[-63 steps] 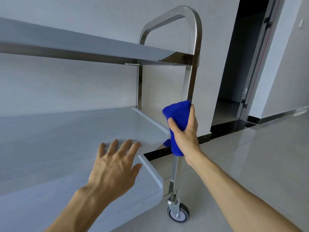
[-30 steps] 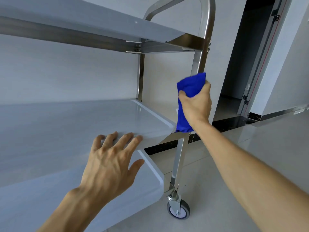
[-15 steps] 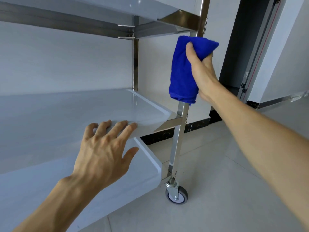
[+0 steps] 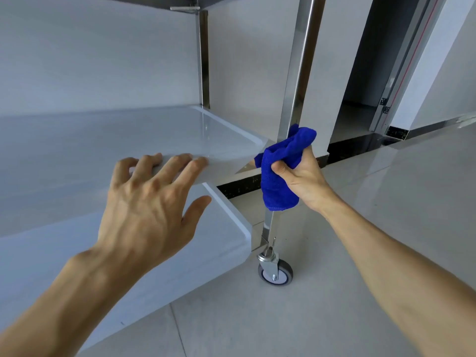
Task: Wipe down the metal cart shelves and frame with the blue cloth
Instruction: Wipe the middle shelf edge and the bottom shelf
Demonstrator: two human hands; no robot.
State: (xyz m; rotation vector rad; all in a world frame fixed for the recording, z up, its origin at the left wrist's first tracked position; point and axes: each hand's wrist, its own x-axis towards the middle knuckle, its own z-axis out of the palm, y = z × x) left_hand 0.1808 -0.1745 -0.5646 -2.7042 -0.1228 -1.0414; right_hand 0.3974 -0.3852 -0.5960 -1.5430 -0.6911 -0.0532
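Gripping blue cloth (image 4: 280,173) round post (image 4: 298,73), right hand (image 4: 301,176)

The middle shelf (image 4: 134,132) fills the left of the frame, above the lower shelf (image 4: 195,256). Right of both, at centre, stands the upright post (image 4: 298,73), with the caster wheel (image 4: 276,273) under it on the floor (image 4: 386,197). A doorway (image 4: 365,60) lies behind at upper right.
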